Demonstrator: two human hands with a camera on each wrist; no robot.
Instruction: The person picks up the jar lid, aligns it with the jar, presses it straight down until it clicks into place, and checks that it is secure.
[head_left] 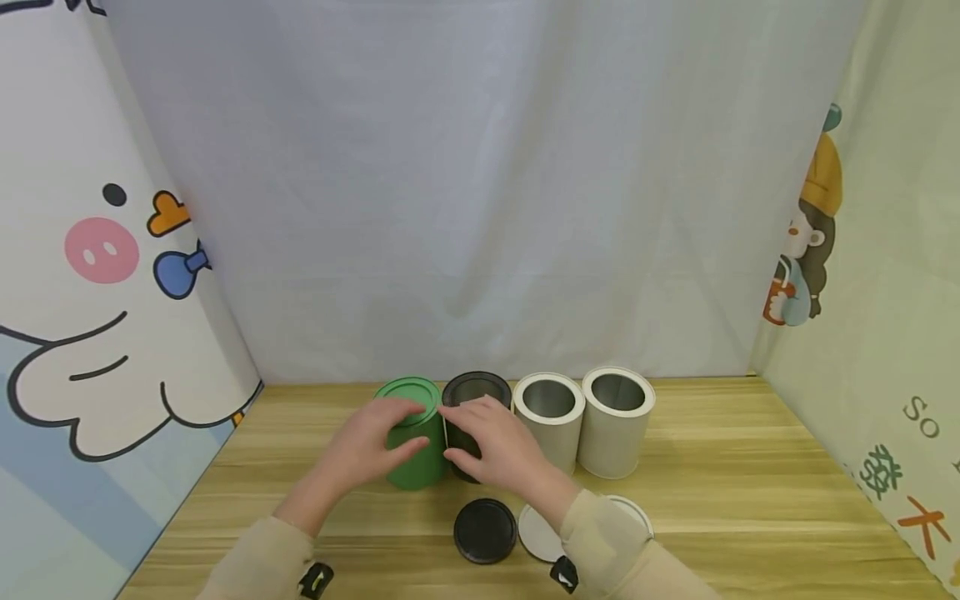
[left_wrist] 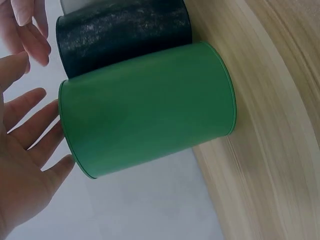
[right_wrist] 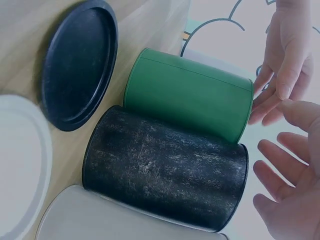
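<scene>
A green can [head_left: 416, 462] with a green lid [head_left: 411, 388] on top stands at the left of a row. My left hand [head_left: 367, 442] is at its top edge, fingers spread and loosely bent, not wrapped round it. Beside it is a black can [right_wrist: 165, 165], which looks uncovered from above. My right hand [head_left: 498, 442] hovers around the top of the black can with its fingers apart, holding nothing. The fingertips of both hands come close together above the two cans. In the left wrist view, the left fingers [left_wrist: 37, 127] are against the green can's upper rim or just beyond it.
Two white cans, one nearer [head_left: 562, 437] and one at the right end [head_left: 615, 442], stand uncovered in the row. A black lid [head_left: 485, 531] and white lids [head_left: 536, 533] lie in front, partly behind the right forearm. A pale curtain [head_left: 480, 192] hangs behind the table.
</scene>
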